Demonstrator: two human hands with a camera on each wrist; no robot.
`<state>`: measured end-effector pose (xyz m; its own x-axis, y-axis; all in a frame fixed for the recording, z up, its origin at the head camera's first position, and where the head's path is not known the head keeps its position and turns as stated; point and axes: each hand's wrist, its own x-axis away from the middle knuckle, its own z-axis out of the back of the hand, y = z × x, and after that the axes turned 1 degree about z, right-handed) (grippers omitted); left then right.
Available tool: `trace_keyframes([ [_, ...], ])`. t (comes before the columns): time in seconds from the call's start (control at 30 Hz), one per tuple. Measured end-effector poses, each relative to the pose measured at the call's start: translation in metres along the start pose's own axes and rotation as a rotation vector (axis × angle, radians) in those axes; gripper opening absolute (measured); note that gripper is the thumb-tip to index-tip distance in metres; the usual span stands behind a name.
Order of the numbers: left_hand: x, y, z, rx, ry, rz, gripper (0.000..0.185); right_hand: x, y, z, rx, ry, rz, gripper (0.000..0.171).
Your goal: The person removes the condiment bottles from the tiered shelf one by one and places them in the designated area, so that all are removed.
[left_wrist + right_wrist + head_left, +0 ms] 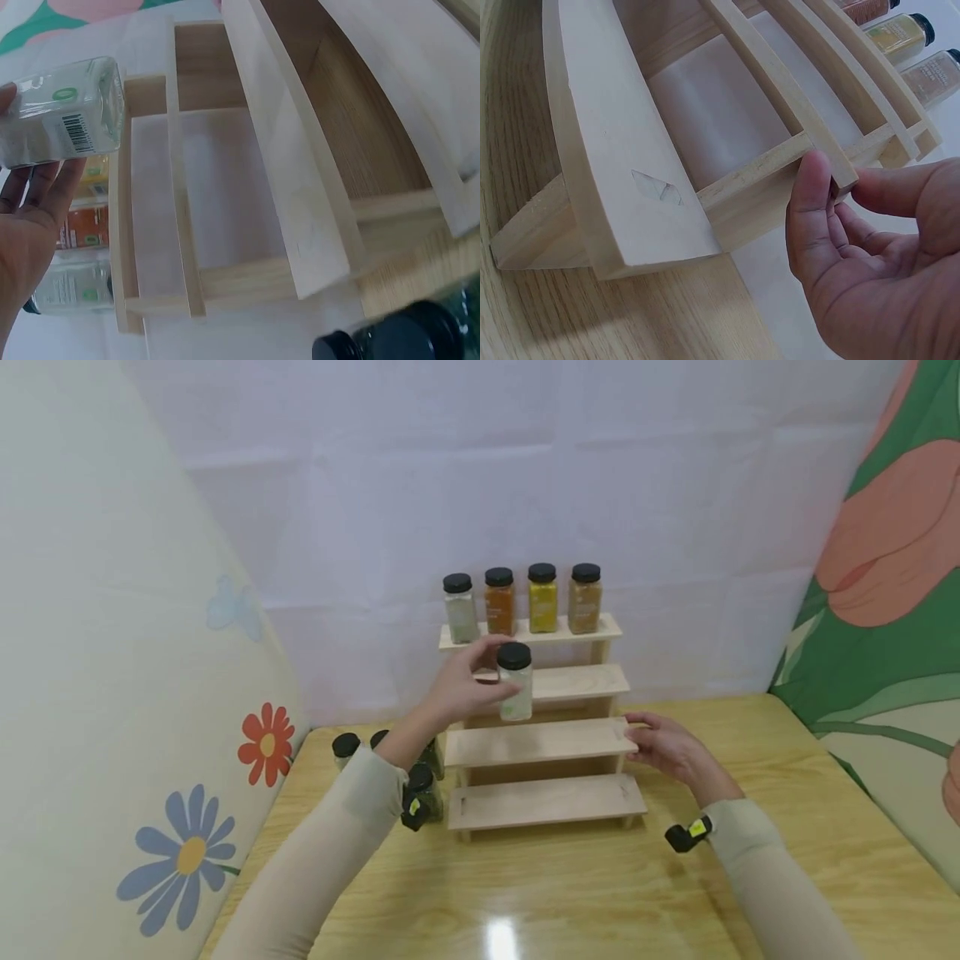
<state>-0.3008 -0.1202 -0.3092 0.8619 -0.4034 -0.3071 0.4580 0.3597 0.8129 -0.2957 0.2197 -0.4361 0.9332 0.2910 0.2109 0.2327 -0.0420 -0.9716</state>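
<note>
My left hand (461,685) grips a clear glass spice jar (517,706) with a black lid and pale contents. It holds the jar upright in front of the second tier from the top of a wooden stepped rack (540,743). In the left wrist view a barcode shows on the jar (82,112). With thumb and fingers, my right hand (667,750) pinches the right end of the rack's third shelf from the top. The right wrist view shows the thumb and fingers on either side of that shelf end (832,169).
Along the top tier stand a pale jar (462,614), an orange-red jar (499,606), a yellow jar (543,603) and a tan jar (585,602). Several black-lidded jars (347,746) stand left of the rack, partly behind my left forearm. A white cloth (375,527) hangs behind.
</note>
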Motion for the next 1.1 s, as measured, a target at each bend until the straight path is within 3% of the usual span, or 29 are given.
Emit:
trace_keyframes([
  [0.6, 0.050, -0.014, 0.031, -0.009, -0.030, -0.025, 0.059, 0.001, 0.000, -0.002, -0.027, 0.005, 0.001, 0.061],
  [0.9, 0.073, -0.022, 0.052, -0.031, -0.007, 0.050, 0.065, 0.001, -0.001, -0.002, -0.013, 0.004, -0.002, 0.061],
  [1.1, 0.088, -0.026, 0.064, -0.033, 0.020, 0.062, 0.062, 0.002, -0.001, -0.003, -0.003, 0.000, 0.003, 0.062],
])
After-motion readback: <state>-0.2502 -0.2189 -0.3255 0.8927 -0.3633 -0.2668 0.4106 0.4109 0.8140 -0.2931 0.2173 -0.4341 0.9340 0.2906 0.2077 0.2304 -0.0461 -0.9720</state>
